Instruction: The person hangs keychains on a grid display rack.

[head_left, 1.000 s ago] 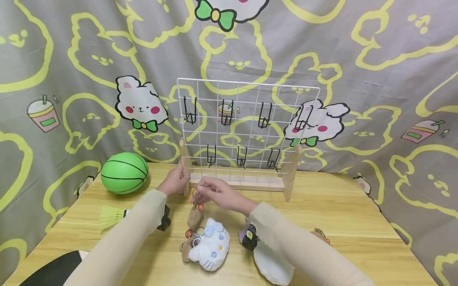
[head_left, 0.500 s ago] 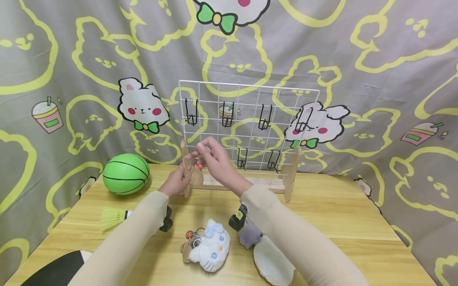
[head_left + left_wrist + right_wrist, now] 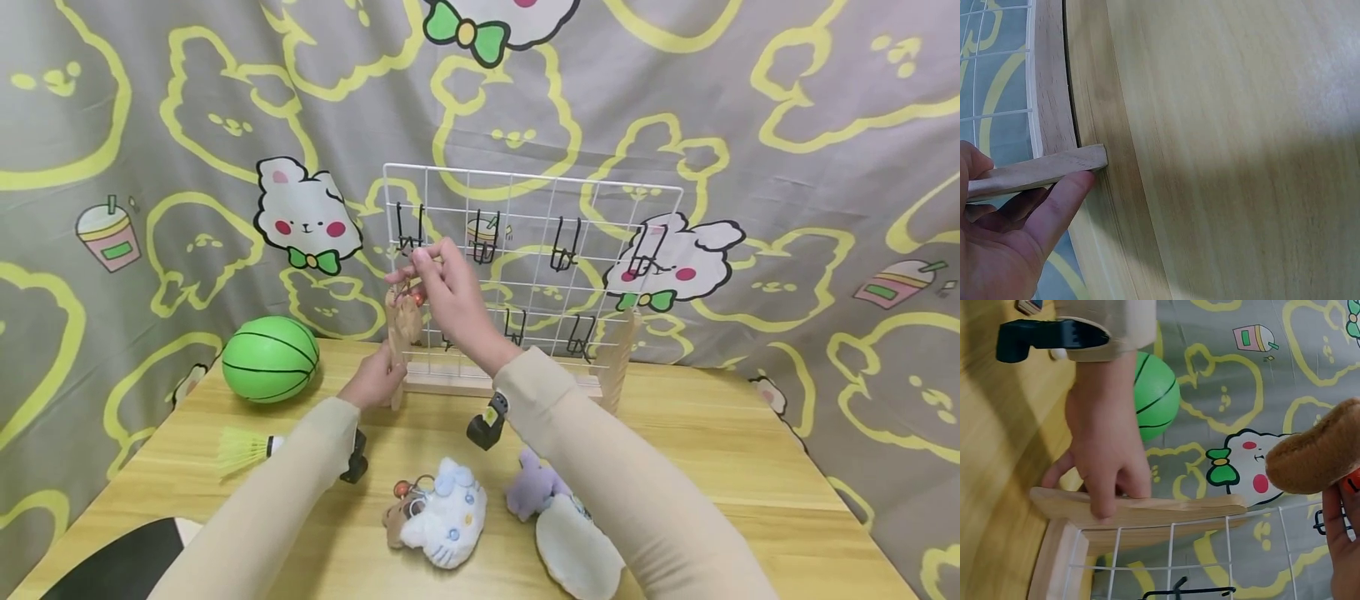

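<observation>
Raised since the earlier frame, a fuzzy brown plush keychain (image 3: 1313, 453) is pinched left of centre in the head view by the nearly closed right-hand grip (image 3: 456, 304), while a pale wooden rack post (image 3: 1041, 170) is clasped lower down by the left-hand grip (image 3: 372, 379).

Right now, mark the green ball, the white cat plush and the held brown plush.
Green ball (image 3: 271, 359), head view: front surface.
White cat plush (image 3: 452, 518), head view: its face.
Held brown plush (image 3: 1315, 454), right wrist view: furry middle.

No legible text, brand or number; on the black, blocky right-wrist camera (image 3: 483, 427), a yellow patch (image 3: 491, 415), too small to read.
</observation>
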